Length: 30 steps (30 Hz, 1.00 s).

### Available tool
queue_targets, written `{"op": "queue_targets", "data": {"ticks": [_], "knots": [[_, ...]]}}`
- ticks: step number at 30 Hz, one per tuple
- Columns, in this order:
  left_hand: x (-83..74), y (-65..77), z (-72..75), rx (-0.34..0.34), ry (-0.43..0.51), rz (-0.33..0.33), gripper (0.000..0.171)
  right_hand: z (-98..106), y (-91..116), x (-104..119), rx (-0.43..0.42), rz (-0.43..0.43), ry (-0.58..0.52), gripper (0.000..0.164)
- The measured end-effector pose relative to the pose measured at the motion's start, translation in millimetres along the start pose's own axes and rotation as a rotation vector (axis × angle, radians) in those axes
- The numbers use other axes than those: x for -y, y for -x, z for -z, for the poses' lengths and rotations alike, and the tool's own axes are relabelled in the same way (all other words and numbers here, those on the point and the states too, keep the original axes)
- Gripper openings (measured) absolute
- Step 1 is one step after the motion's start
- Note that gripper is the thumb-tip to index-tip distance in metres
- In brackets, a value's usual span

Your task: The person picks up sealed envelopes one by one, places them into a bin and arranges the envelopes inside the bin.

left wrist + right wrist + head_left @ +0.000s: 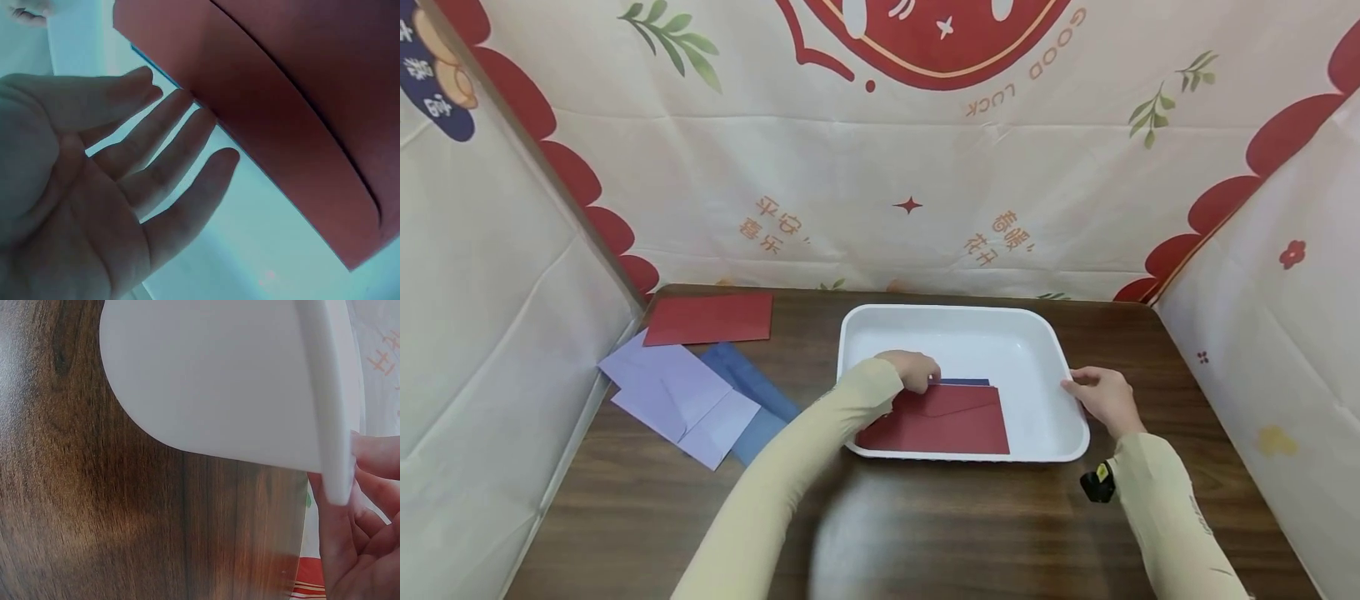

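Observation:
A white tray (pixel 977 337) lies on the table, with a red envelope (pixel 951 425) inside at its near left. Behind that envelope's far edge shows a thin strip of a dark blue envelope (pixel 966 382). My left hand (pixel 912 371) reaches into the tray. In the left wrist view its loosely bent fingers (pixel 169 144) are spread at the red envelope's edge, the thumb lying apart from it. On the right, my right hand (pixel 1107 398) pinches the tray's rim between thumb and fingers; the right wrist view shows the rim (pixel 337 481) in that grip.
Left of the tray lie lilac envelopes (pixel 662 387) overlapping blue envelopes (pixel 756 392), with another red envelope (pixel 711 318) behind them. Printed cloth walls (pixel 910 167) enclose the brown table (pixel 940 533) at the back and both sides.

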<state>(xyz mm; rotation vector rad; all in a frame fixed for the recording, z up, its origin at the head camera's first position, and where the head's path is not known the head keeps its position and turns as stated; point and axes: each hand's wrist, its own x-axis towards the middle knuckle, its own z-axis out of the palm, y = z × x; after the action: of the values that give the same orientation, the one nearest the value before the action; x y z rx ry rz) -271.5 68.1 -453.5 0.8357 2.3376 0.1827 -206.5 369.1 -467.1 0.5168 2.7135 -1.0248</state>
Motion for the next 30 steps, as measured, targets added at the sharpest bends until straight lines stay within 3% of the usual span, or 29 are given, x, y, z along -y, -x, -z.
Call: {"op": "queue_targets", "data": {"ticks": [10,17,24,30], "knots": [[32.6,20.3,4.9,-0.04,0.102,-0.098,0.044,-2,-1,1,0.003,0.014,0.002,0.055],[72.1,61.0,10.3,-0.176,0.141,-0.177,0.044,-2,1,1,-0.002,0.027,-0.01,0.054],[119.3,110.4,9.3,-0.323,0.238,-0.144,0.044,-2,-1,2,0.008,0.02,0.001,0.057],[151.2,144.2,2.7,-0.363,0.256,-0.036,0.046,-3,-3,0,0.003,0.03,0.006,0.058]]}}
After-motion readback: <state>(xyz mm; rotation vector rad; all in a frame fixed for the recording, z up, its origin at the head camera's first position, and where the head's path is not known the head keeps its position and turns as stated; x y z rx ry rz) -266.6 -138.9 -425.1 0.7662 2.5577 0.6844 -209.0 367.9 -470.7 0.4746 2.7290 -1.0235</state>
